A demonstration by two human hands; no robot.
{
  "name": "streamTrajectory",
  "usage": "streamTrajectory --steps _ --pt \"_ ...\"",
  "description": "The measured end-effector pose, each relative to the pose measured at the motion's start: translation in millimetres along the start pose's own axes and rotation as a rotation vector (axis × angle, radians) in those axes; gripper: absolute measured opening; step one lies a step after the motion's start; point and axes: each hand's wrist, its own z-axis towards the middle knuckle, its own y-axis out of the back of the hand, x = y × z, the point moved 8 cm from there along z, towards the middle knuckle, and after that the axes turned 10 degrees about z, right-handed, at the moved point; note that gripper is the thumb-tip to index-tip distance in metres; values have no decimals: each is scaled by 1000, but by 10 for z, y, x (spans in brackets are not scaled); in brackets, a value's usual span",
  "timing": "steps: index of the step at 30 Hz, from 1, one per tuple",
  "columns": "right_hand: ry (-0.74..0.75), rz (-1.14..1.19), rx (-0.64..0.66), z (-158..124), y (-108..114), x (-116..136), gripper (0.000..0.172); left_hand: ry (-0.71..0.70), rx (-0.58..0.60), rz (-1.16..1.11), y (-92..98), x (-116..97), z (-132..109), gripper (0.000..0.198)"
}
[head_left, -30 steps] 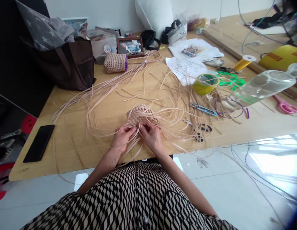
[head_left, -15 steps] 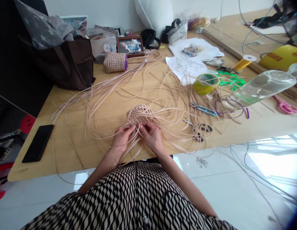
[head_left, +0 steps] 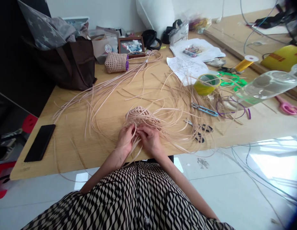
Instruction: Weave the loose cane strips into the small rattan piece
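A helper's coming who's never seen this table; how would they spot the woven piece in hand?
On the wooden table, by its near edge, the left hand and right hand sit close together. Just beyond them lies the pale woven piece. Loose strands fan from it, whereas the woven pouch farther back shows a purple rim.

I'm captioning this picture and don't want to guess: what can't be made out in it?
All in the head view:
- Exactly which strands sit in the grip of the left hand and right hand: the hands cover the spot.
- The underside of the woven piece: hidden by its own top.
- The writing on the paper: too small.
- The bottom of the brown bag: hidden by its sides.
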Motion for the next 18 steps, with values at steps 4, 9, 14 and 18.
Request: streamTrajectory --steps 4,9,14,18 --pt "115 -156 -53 -29 22 46 20 -233 -85 241 46 -97 -27 36" --pt "181 -211 -47 -38 25 62 24 -313 -37 357 1 -142 -20 42" --pt "119 -119 -46 0 30 50 20 -221 28 334 -23 -96 24 44" --pt "15 -71 -78 50 64 12 23 -148 24 271 -12 -75 45 39"
